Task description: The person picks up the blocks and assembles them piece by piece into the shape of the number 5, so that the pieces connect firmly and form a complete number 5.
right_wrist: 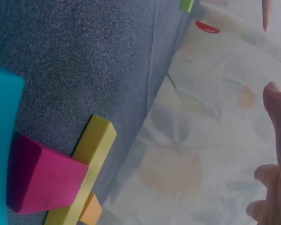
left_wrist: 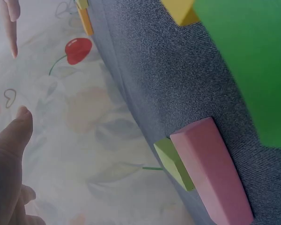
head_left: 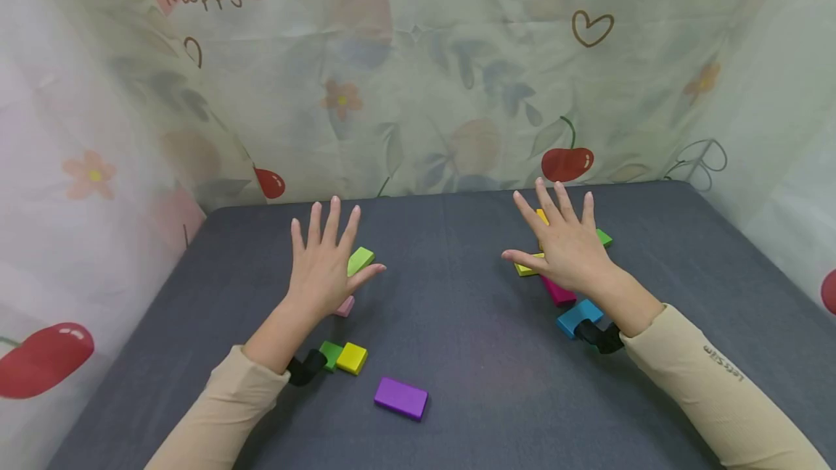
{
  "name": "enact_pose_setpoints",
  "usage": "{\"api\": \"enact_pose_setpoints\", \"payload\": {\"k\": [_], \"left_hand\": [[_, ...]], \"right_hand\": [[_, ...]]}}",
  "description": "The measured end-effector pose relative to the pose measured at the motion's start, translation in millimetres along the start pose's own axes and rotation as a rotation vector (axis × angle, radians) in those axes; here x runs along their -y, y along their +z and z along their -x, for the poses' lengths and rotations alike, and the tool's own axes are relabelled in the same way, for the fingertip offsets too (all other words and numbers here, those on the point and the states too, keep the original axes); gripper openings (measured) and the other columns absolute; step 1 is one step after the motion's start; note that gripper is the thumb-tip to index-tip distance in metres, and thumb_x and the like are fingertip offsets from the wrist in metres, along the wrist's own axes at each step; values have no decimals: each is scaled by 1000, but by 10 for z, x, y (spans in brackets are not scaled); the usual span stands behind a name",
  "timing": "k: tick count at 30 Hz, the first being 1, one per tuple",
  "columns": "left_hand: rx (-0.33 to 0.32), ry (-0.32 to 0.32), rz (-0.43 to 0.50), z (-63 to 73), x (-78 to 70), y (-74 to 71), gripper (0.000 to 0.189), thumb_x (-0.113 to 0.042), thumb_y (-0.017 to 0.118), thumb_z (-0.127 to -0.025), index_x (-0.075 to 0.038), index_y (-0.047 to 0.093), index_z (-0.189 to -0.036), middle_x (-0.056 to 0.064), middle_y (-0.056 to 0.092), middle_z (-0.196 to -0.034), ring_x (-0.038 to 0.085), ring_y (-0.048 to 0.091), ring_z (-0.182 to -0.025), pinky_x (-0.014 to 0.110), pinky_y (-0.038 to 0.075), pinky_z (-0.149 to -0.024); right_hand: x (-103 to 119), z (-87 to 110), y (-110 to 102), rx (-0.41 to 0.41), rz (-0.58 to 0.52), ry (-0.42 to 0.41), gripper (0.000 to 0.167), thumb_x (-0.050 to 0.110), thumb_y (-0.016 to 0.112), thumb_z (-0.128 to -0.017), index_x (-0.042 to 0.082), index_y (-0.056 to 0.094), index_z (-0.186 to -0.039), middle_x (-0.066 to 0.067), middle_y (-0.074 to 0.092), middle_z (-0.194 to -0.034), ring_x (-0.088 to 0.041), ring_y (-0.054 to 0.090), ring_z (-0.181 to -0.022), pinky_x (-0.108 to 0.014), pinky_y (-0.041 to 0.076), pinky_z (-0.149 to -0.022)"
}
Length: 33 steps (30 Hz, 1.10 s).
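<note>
Left hand [head_left: 321,274] and right hand [head_left: 573,249] above tabletop [head_left: 444,310], fingers spread, near pink block [left_wrist: 211,171] and magenta block [right_wrist: 51,180] respectively, both plainer in wrist views; purple block [head_left: 401,398] only in head view, blue block [right_wrist: 2,145] cut off in right wrist view.

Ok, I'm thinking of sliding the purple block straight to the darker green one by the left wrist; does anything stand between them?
Yes: the yellow block stands between the purple block and the green block, close beside the green one. Between purple and yellow, only bare cloth shows.
</note>
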<state>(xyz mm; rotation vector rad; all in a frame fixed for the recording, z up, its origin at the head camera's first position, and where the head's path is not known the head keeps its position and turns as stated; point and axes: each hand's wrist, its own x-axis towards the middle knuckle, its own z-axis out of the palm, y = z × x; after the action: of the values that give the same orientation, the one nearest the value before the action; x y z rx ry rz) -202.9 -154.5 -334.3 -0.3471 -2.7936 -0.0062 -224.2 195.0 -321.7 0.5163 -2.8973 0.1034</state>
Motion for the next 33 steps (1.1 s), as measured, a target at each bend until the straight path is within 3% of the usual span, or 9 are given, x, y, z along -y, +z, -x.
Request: {"api": "enact_pose_setpoints", "payload": {"k": [8, 14, 22, 27, 33], "left_hand": [[4, 2, -1, -2, 3, -22, 93, -66, 54, -81, -17, 15, -151, 16, 8, -158, 39, 5, -145, 64, 8, -112], [24, 25, 25, 1, 32, -135, 87, -63, 54, -83, -17, 22, -150, 17, 15, -156, 40, 10, -144, 63, 12, -112], [175, 24, 216, -12, 222, -225, 72, -50, 55, -89, -11, 33, -146, 19, 26, -152, 40, 21, -141, 59, 18, -113], [255, 18, 323, -3, 361, -169, 65, -43, 56, -91, -9, 38, -143, 19, 33, -149, 40, 31, -136, 59, 27, -109], [319, 49, 424, 21, 476, -64, 58, -36, 61, -89, -6, 46, -137, 19, 43, -141, 37, 40, -131, 56, 34, -105]], "right_hand": [[16, 12, -38, -1, -9, 7, 89, 66, 50, -84, 23, 11, -151, -15, 1, -158, -39, -2, -145, -70, -3, -108], [-21, 32, -116, -34, -51, -1, 86, 60, 56, -84, 21, 17, -151, -17, 7, -158, -40, 2, -145, -70, 0, -108], [-249, 79, -169, -47, -220, -22, 77, 41, 67, -83, 11, 33, -145, -23, 25, -151, -45, 15, -141, -71, 8, -107], [-398, 101, -109, 23, -293, -37, 63, 31, 68, -85, 5, 45, -137, -26, 37, -143, -45, 31, -131, -65, 23, -106], [-550, 99, 10, 40, -299, -98, 43, 16, 68, -84, 0, 58, -123, -22, 58, -124, -39, 51, -115, -57, 40, -97]]}}
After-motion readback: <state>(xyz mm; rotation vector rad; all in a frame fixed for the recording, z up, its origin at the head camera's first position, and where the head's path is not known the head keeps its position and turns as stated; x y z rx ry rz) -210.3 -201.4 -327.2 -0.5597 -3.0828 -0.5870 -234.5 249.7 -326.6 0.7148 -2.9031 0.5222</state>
